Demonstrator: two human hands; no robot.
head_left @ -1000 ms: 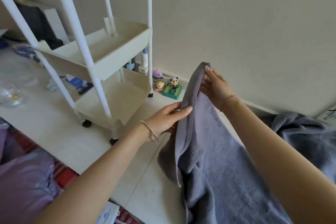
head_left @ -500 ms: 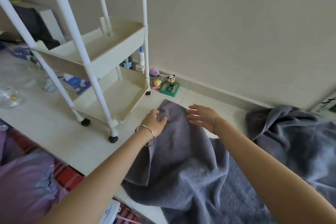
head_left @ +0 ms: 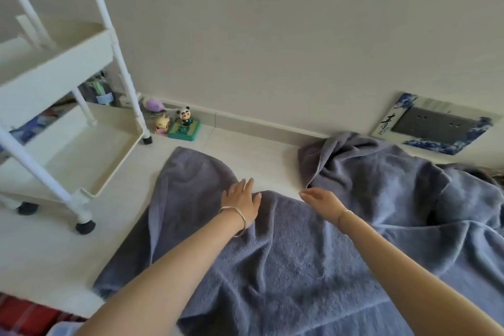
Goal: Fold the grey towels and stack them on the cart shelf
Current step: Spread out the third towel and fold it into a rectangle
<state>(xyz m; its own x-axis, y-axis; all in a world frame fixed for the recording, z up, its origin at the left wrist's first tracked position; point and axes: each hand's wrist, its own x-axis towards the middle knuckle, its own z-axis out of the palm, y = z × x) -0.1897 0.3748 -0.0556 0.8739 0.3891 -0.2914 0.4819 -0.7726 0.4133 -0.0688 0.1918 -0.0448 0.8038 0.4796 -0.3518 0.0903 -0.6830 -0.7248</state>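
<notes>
1. My left hand (head_left: 241,200) lies flat, fingers straight, on the fuzzy grey towel (head_left: 272,267), which is spread out rumpled under both hands.
2. My right hand (head_left: 320,200) is loose and open at the towel's far edge, holding nothing.
3. The second towel (head_left: 381,188) is a crumpled heap just right of it.
4. The white plastic cart (head_left: 90,155) is off left.
</notes>
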